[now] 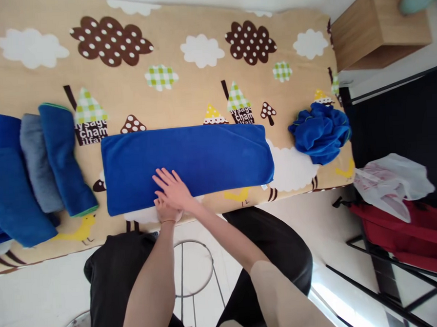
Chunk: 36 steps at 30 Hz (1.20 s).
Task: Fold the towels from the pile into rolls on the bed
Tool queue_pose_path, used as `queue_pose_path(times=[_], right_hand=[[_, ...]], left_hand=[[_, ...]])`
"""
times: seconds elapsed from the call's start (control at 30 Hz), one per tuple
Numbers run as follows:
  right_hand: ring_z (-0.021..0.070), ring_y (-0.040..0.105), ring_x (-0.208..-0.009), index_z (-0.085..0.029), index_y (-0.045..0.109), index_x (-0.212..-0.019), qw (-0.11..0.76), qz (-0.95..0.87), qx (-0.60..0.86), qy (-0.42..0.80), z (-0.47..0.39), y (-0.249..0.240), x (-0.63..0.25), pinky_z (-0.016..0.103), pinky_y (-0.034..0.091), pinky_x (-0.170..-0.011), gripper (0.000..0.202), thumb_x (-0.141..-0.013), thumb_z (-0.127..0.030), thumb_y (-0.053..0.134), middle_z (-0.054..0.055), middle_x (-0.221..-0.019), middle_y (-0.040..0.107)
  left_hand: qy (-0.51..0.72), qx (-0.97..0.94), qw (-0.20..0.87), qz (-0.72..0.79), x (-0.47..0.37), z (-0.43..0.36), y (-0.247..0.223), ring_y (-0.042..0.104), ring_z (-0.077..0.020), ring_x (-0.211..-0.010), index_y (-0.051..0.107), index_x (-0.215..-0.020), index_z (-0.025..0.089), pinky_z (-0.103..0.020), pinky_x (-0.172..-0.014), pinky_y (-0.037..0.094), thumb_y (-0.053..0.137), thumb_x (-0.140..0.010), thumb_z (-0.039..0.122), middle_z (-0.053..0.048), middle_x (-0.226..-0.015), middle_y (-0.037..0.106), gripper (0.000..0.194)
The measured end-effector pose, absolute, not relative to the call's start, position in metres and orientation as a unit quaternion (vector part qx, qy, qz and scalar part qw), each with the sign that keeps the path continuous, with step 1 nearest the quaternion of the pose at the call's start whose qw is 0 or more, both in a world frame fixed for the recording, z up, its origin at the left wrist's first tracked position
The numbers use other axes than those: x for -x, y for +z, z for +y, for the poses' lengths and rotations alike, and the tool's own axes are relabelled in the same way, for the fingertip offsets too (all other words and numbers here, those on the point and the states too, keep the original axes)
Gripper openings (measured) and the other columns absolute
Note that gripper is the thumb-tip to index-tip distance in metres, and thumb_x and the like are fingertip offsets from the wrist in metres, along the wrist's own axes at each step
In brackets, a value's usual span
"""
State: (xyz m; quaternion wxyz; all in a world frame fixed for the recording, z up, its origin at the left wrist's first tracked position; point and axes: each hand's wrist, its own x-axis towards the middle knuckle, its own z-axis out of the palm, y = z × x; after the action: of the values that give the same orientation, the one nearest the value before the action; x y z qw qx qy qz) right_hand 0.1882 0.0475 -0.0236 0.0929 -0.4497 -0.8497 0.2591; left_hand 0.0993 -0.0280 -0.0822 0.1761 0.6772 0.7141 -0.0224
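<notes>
A blue towel (218,156), folded into a long flat strip, lies across the bed near its front edge. My right hand (175,189) rests palm down on the towel's near side, left of its middle, with fingers spread. Just below it, my left hand (166,210) lies at the towel's near edge. The right hand partly covers the left one's fingers; those that show lie on the cloth. A small white tag (264,187) sticks out at the strip's near right corner.
Folded blue towels (17,193) and a grey one (40,163) lie at the left. A crumpled blue towel (321,132) sits at the right end of the patterned bedsheet (186,101). Beyond are a wooden box shelf (376,26), a plastic bag (391,179) and black rails.
</notes>
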Motion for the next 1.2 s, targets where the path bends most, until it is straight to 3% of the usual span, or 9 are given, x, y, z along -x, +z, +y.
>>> queue_pose_path(times=[0.2,0.43,0.67,0.8,0.9,1.0,1.1,1.2], right_hand=[[0.0215,0.015,-0.166,-0.022,0.039,-0.167,0.062,-0.839,0.496,0.215,0.127,-0.041,-0.312,0.049,0.008,-0.136,0.060,-0.110,-0.043,0.041,0.004,-0.177,0.022],[0.0213,0.015,-0.166,-0.019,0.029,-0.170,0.035,-0.703,0.704,0.096,0.184,-0.046,-0.465,0.054,0.013,-0.134,0.063,-0.111,-0.041,0.029,0.008,-0.178,0.020],[0.0187,0.014,-0.166,-0.017,0.026,-0.170,0.004,-0.647,0.761,0.052,0.211,-0.056,-0.520,0.054,0.016,-0.133,0.062,-0.111,-0.034,0.020,0.011,-0.178,0.020],[0.0248,0.012,-0.166,-0.014,0.027,-0.170,0.027,-0.618,0.785,0.038,0.203,-0.051,-0.503,0.063,0.013,-0.131,0.064,-0.109,-0.034,0.020,0.015,-0.177,0.021],[0.0299,0.007,-0.167,-0.014,0.027,-0.170,0.089,-0.581,0.809,0.004,0.148,-0.044,-0.444,0.071,0.013,-0.128,0.065,-0.108,-0.034,0.021,0.017,-0.178,0.016],[0.0313,0.003,-0.167,-0.014,0.028,-0.170,0.119,-0.575,0.808,0.056,0.058,-0.043,-0.352,0.071,0.016,-0.128,0.067,-0.107,-0.037,0.022,0.017,-0.178,0.012],[0.0323,0.009,-0.167,-0.017,0.034,-0.169,0.096,-0.585,0.789,0.164,-0.016,-0.052,-0.273,0.073,0.018,-0.127,0.067,-0.106,-0.037,0.025,0.015,-0.177,0.019],[0.0316,0.014,-0.166,-0.019,0.040,-0.166,0.097,-0.570,0.798,0.173,-0.045,-0.061,-0.240,0.071,0.016,-0.129,0.065,-0.105,-0.036,0.027,0.011,-0.176,0.024]], left_hand=[[0.039,-0.684,0.146,0.714,-0.101,-0.026,-0.072,0.055,-0.0381,-0.098,0.068,-0.087,0.017,-0.049,-0.087,0.035,0.048,-0.092,0.028,-0.019,-0.095,0.065,0.023],[0.043,-0.677,0.160,0.717,-0.100,-0.029,-0.079,0.052,-0.0370,-0.097,0.064,-0.084,0.019,-0.049,-0.087,0.033,0.053,-0.090,0.029,-0.017,-0.093,0.060,0.016],[0.045,-0.673,0.172,0.718,-0.100,-0.030,-0.079,0.052,-0.0357,-0.096,0.063,-0.083,0.019,-0.048,-0.086,0.034,0.054,-0.090,0.029,-0.016,-0.092,0.060,0.015],[0.035,-0.676,0.171,0.716,-0.103,-0.031,-0.075,0.054,-0.0367,-0.097,0.065,-0.085,0.019,-0.048,-0.086,0.034,0.054,-0.090,0.028,-0.016,-0.094,0.062,0.015],[0.030,-0.680,0.171,0.712,-0.103,-0.030,-0.074,0.055,-0.0372,-0.098,0.067,-0.087,0.019,-0.049,-0.087,0.035,0.054,-0.091,0.027,-0.017,-0.096,0.064,0.016],[0.029,-0.682,0.163,0.712,-0.103,-0.030,-0.074,0.055,-0.0377,-0.099,0.068,-0.088,0.018,-0.049,-0.087,0.035,0.052,-0.093,0.026,-0.018,-0.097,0.065,0.018],[0.038,-0.680,0.160,0.715,-0.104,-0.030,-0.073,0.056,-0.0382,-0.101,0.068,-0.090,0.018,-0.049,-0.089,0.035,0.052,-0.093,0.026,-0.018,-0.098,0.066,0.018],[0.039,-0.677,0.164,0.716,-0.106,-0.031,-0.070,0.057,-0.0391,-0.103,0.068,-0.092,0.018,-0.051,-0.090,0.036,0.052,-0.094,0.025,-0.019,-0.101,0.066,0.018]])
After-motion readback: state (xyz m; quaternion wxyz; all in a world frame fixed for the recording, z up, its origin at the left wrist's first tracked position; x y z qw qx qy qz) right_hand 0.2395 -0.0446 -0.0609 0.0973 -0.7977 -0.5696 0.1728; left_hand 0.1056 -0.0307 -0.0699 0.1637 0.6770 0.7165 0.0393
